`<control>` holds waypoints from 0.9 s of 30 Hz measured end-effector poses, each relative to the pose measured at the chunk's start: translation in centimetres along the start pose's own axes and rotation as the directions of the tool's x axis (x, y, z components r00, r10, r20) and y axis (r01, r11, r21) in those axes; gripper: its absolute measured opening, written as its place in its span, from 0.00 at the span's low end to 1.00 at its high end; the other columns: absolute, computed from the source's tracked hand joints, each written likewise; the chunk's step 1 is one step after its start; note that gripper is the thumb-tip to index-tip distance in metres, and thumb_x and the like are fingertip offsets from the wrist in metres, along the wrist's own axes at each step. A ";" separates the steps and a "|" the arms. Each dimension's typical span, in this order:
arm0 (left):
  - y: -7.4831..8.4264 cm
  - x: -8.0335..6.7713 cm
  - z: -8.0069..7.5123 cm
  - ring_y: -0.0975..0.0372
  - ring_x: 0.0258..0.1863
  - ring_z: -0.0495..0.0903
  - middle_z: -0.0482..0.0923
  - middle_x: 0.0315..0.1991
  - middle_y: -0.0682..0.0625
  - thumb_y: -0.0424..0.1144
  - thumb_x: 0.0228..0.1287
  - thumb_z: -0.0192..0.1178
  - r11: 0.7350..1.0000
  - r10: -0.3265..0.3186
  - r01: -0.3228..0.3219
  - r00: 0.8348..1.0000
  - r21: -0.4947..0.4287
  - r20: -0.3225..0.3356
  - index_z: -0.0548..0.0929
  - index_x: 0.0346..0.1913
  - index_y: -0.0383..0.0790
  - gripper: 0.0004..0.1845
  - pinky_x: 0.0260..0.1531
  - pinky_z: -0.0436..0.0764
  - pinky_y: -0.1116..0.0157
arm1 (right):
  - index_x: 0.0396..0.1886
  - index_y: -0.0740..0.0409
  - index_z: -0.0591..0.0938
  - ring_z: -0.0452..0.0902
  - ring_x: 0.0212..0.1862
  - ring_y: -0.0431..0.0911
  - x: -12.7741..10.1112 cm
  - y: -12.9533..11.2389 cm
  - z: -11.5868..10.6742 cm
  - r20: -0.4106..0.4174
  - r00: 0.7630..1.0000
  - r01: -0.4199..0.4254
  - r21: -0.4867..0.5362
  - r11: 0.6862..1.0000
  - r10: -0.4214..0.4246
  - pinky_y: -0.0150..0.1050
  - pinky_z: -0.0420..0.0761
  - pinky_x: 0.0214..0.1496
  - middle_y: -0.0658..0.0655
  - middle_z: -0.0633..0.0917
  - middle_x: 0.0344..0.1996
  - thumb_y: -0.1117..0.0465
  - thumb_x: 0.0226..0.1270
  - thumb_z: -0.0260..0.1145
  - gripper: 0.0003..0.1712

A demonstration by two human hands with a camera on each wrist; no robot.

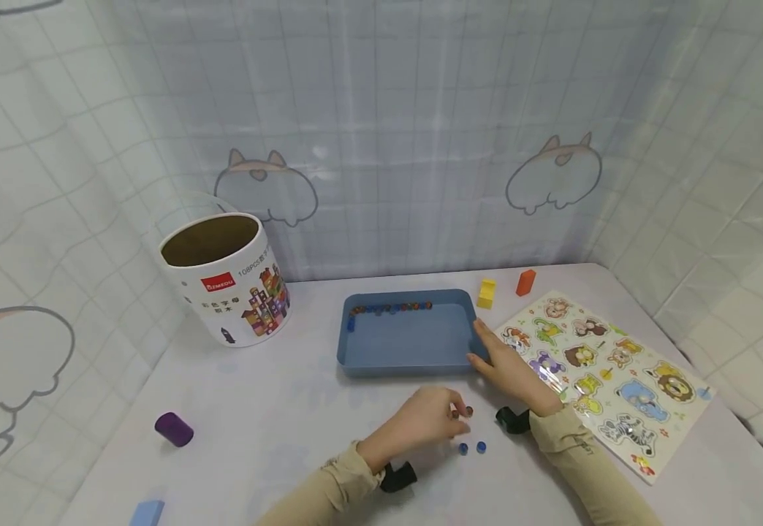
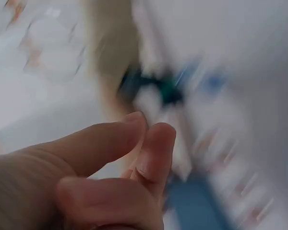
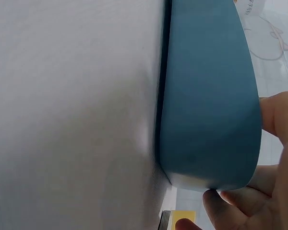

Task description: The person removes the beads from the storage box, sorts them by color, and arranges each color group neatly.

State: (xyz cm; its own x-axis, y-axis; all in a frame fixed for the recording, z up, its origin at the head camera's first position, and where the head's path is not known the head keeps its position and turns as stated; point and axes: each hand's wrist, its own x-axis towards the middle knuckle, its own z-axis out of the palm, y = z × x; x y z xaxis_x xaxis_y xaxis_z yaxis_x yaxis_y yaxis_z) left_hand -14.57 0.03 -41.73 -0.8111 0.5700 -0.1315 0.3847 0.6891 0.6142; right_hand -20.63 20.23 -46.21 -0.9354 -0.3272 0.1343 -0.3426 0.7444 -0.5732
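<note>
My right hand (image 1: 509, 369) grips a blue-grey tray (image 1: 414, 371) at its right end. In the right wrist view the thumb laps over the rim of the tray (image 3: 209, 96), with fingertips against the end wall. My left hand (image 1: 421, 420) hovers in front of the tray, thumb and forefinger slightly apart, close over a reddish-brown bead (image 1: 469, 411). Two blue beads (image 1: 481, 447) lie just below its fingers. In the left wrist view nothing shows between the fingertips (image 2: 156, 139). Several small beads (image 1: 388, 307) line the tray's back and left inner edges.
An animal puzzle board (image 1: 608, 387) lies beside my right forearm. Behind it stand a yellow block (image 1: 486, 294) and an orange block (image 1: 525, 283). A white bucket (image 1: 224, 292) is at back left, with a purple cylinder (image 1: 174, 429) and a light-blue block (image 1: 147, 513) nearer.
</note>
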 end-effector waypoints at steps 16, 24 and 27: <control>-7.8 13.6 -8.9 0.48 0.34 0.84 0.86 0.41 0.40 0.40 0.74 0.52 0.848 -0.326 0.227 0.936 -0.479 -0.134 0.81 0.57 0.38 0.16 0.36 0.80 0.55 | 0.76 0.67 0.51 0.51 0.76 0.61 -0.2 0.2 0.8 -0.011 1.000 -0.003 0.043 0.999 0.003 0.58 0.57 0.74 0.67 0.53 0.75 0.55 0.74 0.58 0.41; -8.5 16.2 -6.6 0.65 0.15 0.75 0.87 0.30 0.43 0.36 0.71 0.55 0.816 -0.477 0.354 0.859 -0.457 -0.187 0.86 0.48 0.38 0.12 0.16 0.71 0.70 | 0.76 0.66 0.52 0.52 0.75 0.61 -0.8 0.6 1.3 -0.005 1.000 -0.005 0.029 1.000 0.005 0.58 0.59 0.73 0.68 0.54 0.75 0.54 0.73 0.59 0.41; -7.9 17.1 -7.1 0.63 0.15 0.77 0.87 0.28 0.42 0.33 0.68 0.57 0.834 -0.478 0.364 0.852 -0.416 -0.213 0.87 0.44 0.35 0.10 0.16 0.74 0.69 | 0.76 0.66 0.52 0.52 0.75 0.61 -0.2 0.8 0.7 -0.036 0.999 0.007 0.021 1.000 -0.007 0.58 0.59 0.73 0.67 0.55 0.75 0.54 0.73 0.59 0.41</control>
State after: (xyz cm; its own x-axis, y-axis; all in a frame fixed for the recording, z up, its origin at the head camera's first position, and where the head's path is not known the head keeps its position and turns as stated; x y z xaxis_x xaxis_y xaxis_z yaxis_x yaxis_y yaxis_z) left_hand -34.57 1.16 -43.29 -0.9688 0.0617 -0.2400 -0.1572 0.5957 0.7877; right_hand -20.63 20.46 -47.22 -0.9356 -0.3110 0.1671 -0.3477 0.7294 -0.5891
